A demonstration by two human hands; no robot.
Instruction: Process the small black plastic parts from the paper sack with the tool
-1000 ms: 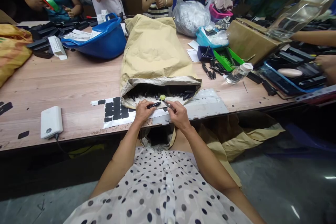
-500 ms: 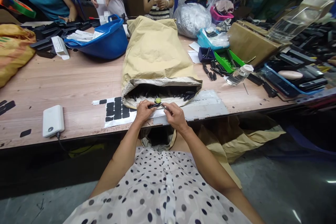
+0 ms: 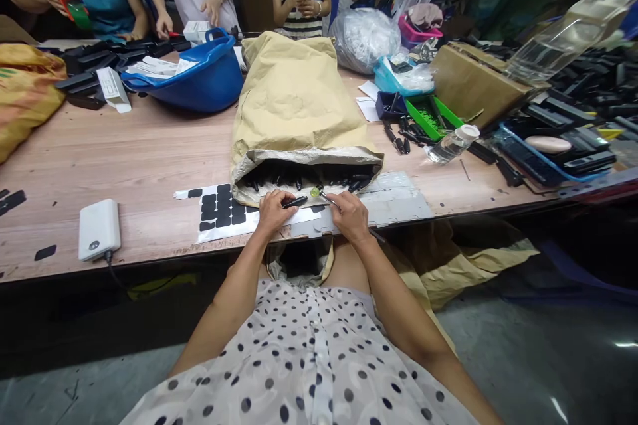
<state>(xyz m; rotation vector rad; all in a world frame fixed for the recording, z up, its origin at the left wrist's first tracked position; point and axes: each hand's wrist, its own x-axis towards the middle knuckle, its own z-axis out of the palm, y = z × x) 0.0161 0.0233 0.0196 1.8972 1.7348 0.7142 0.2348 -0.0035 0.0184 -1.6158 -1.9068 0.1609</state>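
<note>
My left hand [image 3: 272, 212] is closed on a small, slim black plastic piece [image 3: 296, 201] that points to the right. Opposite it, my right hand [image 3: 351, 214] grips a thin metal tool with a round yellow-green end [image 3: 316, 192]; its exact kind is too small to tell. A gap separates the tool from the black piece. Just beyond both hands lies a tan paper sack [image 3: 299, 99], its mouth facing me, with several similar black pieces inside. Beneath my left hand is a white sheet of black stickers [image 3: 224, 206], and a grey board [image 3: 393, 199] extends to the right.
A white power bank [image 3: 100, 229] with a cable lies at the left. Farther back are a blue basin [image 3: 209, 89], a green tray [image 3: 431, 121], a water bottle [image 3: 454, 144] and a cardboard box [image 3: 473, 83]. Three people are across the table.
My right hand has moved right with the tool, away from the black piece in my left hand. Across the table, a person at the left now holds an orange-and-green object lower and farther right.
</note>
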